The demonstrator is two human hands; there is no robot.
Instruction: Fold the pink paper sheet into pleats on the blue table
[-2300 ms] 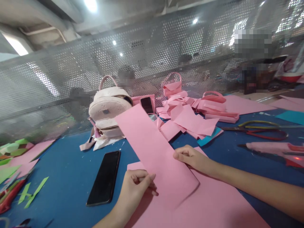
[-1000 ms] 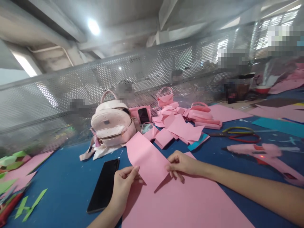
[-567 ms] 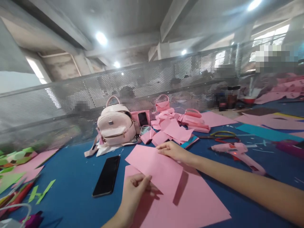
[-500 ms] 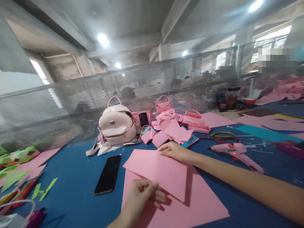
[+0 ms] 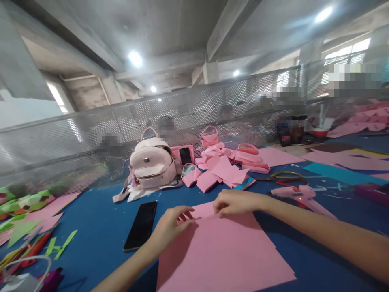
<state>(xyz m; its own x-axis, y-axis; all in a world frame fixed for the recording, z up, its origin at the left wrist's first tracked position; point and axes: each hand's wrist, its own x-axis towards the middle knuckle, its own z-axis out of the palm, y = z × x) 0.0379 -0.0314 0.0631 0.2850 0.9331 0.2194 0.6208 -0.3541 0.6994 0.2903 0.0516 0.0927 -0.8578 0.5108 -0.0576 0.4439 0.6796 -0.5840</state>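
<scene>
Pink paper sheets (image 5: 225, 251) lie in front of me on the blue table, one over another with their edges slightly offset. At the left of the upper sheet's far edge, my left hand (image 5: 173, 225) has its fingers curled and thumb against the paper. My right hand (image 5: 232, 202) grips that same far edge farther right, fingers bent round and pressed down. The fingertips of both hands are partly hidden. A black phone (image 5: 140, 226) lies just left of my left hand.
A pale pink backpack (image 5: 153, 164) stands behind, beside a heap of pink paper pieces (image 5: 221, 168). At right are a pink glue gun (image 5: 299, 192) and scissors (image 5: 287, 176). Green paper strips (image 5: 65, 245) and red-handled tools (image 5: 36, 247) lie left. A perforated metal screen (image 5: 188, 107) runs behind.
The raised upper sheet now lies flat over the other paper. My left hand has moved up to the far edge; my right hand has shifted slightly right and down.
</scene>
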